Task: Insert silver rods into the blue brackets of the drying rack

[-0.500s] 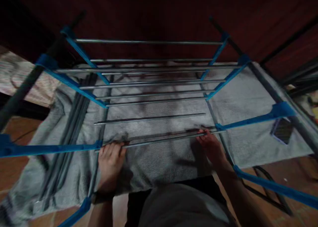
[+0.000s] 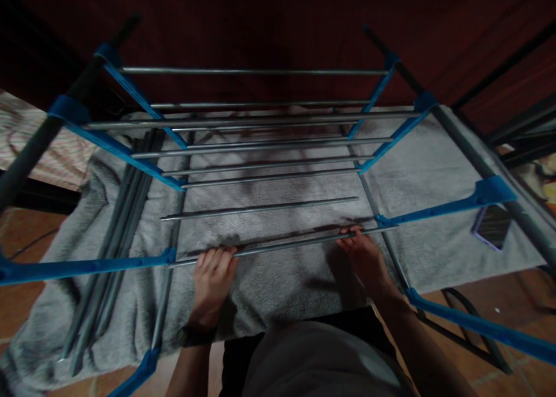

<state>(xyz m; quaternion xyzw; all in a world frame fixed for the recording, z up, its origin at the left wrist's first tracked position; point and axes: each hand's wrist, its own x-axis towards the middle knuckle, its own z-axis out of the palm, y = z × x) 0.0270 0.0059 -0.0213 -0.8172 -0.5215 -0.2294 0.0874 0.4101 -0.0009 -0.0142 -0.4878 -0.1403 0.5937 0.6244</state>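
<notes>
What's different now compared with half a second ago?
The left hand has slid rightward, inward from the near end of the thin grey metal rod. The right hand shifted slightly leftward, if at all. Both hands still hold that rod; the loose grey metal rod beyond stayed put.

Apparently a home: a plush gray blanket [image 2: 282, 287], orange-brown floor tiles [image 2: 532, 304], striped fabric [image 2: 47, 145] at upper left.
</notes>
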